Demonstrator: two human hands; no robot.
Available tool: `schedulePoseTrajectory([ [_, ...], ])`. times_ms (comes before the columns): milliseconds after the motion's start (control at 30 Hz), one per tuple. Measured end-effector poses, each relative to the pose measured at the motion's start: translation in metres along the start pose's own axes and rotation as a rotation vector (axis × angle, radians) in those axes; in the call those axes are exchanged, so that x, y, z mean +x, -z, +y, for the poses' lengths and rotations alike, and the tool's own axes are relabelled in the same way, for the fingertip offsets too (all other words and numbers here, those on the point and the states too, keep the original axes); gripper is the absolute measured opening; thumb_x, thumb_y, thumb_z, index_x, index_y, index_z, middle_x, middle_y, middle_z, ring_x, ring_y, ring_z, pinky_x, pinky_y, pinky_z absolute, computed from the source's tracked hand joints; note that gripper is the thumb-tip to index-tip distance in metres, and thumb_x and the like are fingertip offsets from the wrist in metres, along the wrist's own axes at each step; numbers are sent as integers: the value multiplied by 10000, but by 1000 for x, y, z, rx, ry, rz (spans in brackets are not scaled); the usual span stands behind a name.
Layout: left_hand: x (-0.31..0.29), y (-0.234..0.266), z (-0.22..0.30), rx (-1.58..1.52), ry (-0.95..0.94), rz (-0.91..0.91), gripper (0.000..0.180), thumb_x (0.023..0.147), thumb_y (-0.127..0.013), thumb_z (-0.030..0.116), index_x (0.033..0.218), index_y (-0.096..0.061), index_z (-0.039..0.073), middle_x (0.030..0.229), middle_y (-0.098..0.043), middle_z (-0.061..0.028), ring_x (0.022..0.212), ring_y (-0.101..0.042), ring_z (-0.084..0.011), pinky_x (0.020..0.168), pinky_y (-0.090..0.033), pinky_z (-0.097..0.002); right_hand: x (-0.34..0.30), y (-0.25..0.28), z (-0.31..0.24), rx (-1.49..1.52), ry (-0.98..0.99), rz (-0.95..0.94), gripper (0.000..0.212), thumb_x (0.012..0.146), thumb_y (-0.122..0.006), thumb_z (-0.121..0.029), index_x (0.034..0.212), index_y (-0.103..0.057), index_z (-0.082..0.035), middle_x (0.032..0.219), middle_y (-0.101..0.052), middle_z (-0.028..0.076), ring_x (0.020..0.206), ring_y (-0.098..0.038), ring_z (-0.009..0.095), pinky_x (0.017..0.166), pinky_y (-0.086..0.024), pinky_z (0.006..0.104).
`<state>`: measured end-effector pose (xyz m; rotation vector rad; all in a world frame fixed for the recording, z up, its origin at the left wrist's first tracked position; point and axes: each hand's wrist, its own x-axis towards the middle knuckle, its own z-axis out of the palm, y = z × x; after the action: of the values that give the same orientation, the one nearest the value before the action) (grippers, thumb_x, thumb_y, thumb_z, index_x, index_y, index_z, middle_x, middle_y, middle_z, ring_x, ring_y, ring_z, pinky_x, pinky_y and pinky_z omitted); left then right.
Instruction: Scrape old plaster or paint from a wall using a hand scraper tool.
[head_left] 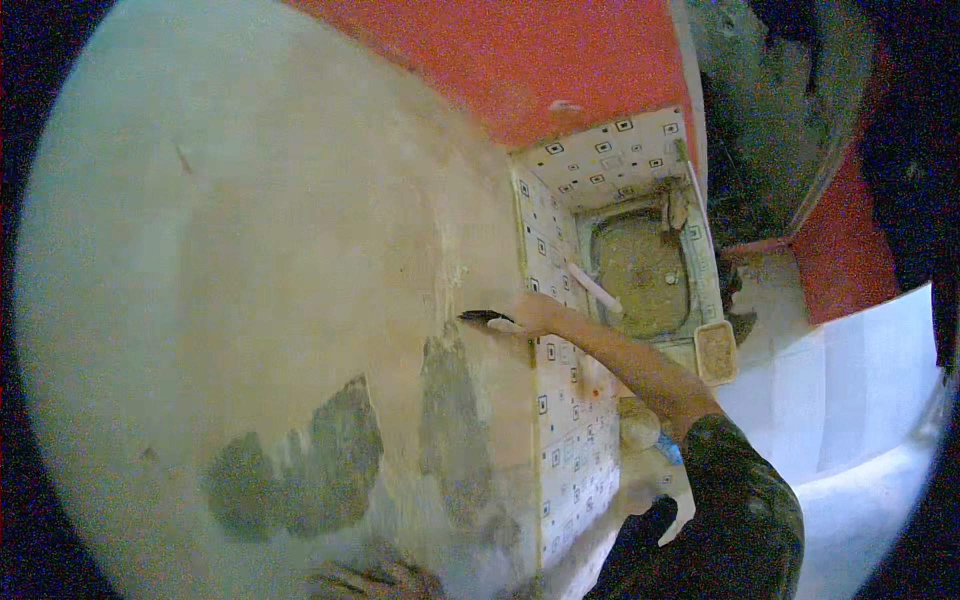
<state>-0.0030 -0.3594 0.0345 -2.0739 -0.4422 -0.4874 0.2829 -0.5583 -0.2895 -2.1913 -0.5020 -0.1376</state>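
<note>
My right hand (530, 313) reaches from the right, closed around a scraper (486, 317) with a dark, flat end. That end meets the beige wall (300, 220), just above a long grey patch (450, 410). Pale streaks run up the wall from this spot. At the bottom edge, in dim light, my left hand (378, 580) lies against the wall with its fingers spread and nothing seen in it. A wider grey patch (335, 460) with ragged edges shows above the left hand.
Patterned tiles (545, 400) border the wall on the right. Beyond them sits a dirty basin (640, 270) with a pale pipe-like piece (594, 287) across its edge. A small tray (715, 352) rests at its corner. Red wall (560, 60) rises above the tiles.
</note>
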Motion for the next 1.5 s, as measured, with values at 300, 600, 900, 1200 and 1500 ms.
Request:
schedulePoseTrajectory([
  [300,32,-15,56,-106,-79,104,691,764,-465,557,1300,-378,130,1353,-312,-173,1216,-272,-441,931,-130,-678,21,32,29,-29,257,74,362,807,-488,-413,890,-500,-60,759,-541,182,736,-547,377,640,-448,444],
  [600,45,-29,69,-119,-112,183,693,764,-462,556,1301,-374,126,1355,-309,-173,1218,-271,-441,935,-138,-670,30,66,30,116,186,155,390,819,-468,-434,951,-508,-69,874,-551,174,806,-565,331,674,-469,414],
  [900,48,-33,68,-136,-130,231,695,765,-458,555,1303,-369,123,1357,-305,-173,1219,-271,-440,938,-147,-661,34,60,5,55,434,530,391,845,-435,-441,923,-527,-68,726,-552,146,694,-565,320,636,-462,418],
  [1200,52,-40,66,-142,-132,263,698,766,-454,554,1304,-365,119,1360,-301,-173,1220,-271,-440,941,-155,-652,42,54,18,114,248,249,403,835,-447,-442,1055,-554,-122,1055,-547,183,981,-527,342,832,-424,425],
  [1500,52,-46,65,-152,-133,284,700,767,-450,553,1306,-361,116,1362,-297,-173,1221,-270,-440,944,-163,-643,56,66,28,234,153,404,463,829,-445,-465,1154,-523,-144,1114,-554,166,1003,-535,336,842,-433,407],
])
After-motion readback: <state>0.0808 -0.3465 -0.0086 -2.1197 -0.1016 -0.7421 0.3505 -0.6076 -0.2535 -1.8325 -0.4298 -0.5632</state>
